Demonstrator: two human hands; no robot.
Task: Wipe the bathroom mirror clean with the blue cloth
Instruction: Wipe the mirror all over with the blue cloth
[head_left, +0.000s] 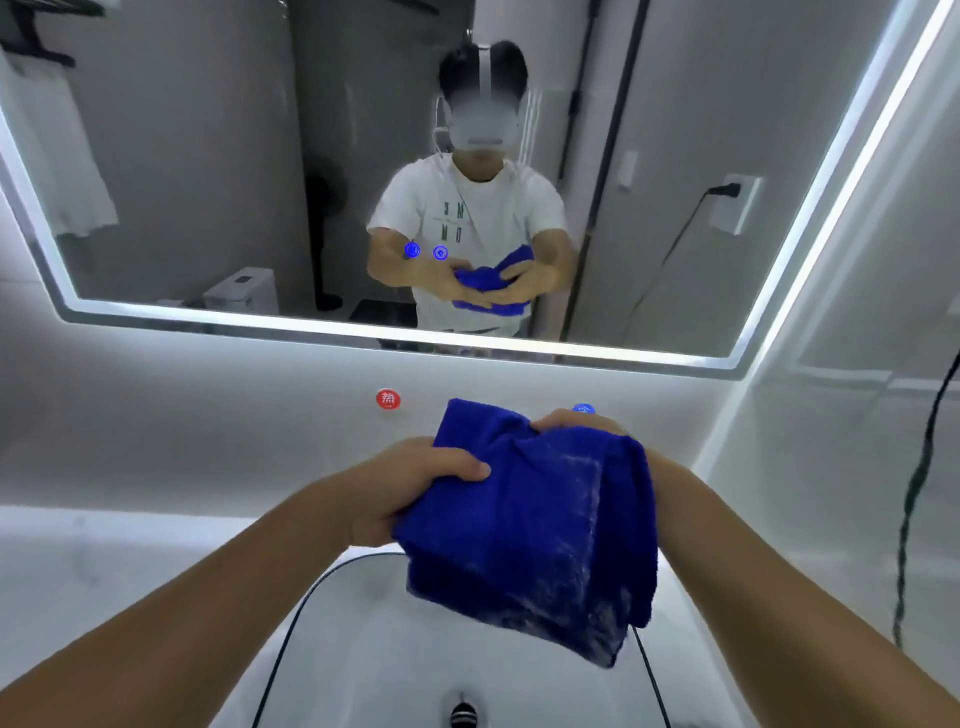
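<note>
The folded blue cloth (530, 530) hangs between both my hands, above the white sink (363, 649). My left hand (410, 483) grips its left edge, thumb on top. My right hand (576, 422) holds the far upper edge and is mostly hidden behind the cloth. The wide bathroom mirror (208, 156) with a lit border fills the wall above, apart from the cloth. It reflects a person in a white T-shirt holding the same cloth.
A red round button (388, 399) and a partly hidden blue one (584, 409) sit on the wall below the mirror. A black cable (914, 493) hangs at the right wall. The sink drain (463, 714) lies at the bottom.
</note>
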